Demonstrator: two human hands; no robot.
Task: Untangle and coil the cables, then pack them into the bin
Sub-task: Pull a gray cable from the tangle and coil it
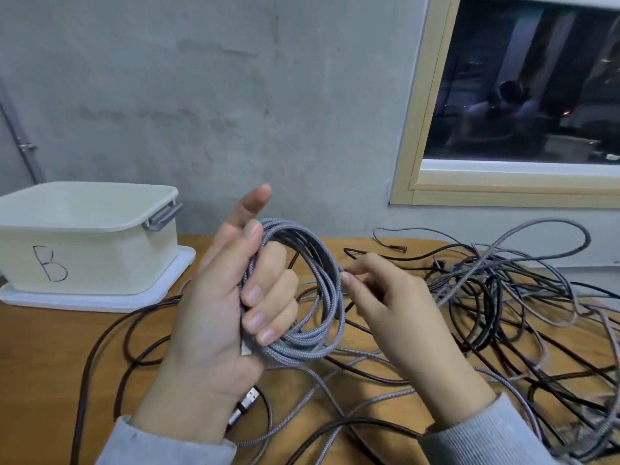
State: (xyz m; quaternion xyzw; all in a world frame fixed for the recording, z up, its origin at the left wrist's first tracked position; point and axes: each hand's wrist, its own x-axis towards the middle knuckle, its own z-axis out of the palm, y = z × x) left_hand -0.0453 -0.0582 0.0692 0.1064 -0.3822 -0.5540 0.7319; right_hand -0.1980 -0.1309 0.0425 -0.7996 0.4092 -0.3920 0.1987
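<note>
Left hand [214,307], fingers curled round the grey braided coil [302,290]; right hand [396,317] apparently pinching its outer turn, the contact blurred. Loose tail runs into the tangled cables [503,297] at the tabletop's [50,347] right edge. Bin [87,236], lettered B, far-left corner. Risk: a snagged tail could drag the loops apart.

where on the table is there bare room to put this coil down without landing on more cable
Best patch: bare wood at the near left, bordered by the white tray under the bin and the dark cable curving beside the left hand. Everything right of the grey coil and the right hand is crowded with the tangle.
</note>
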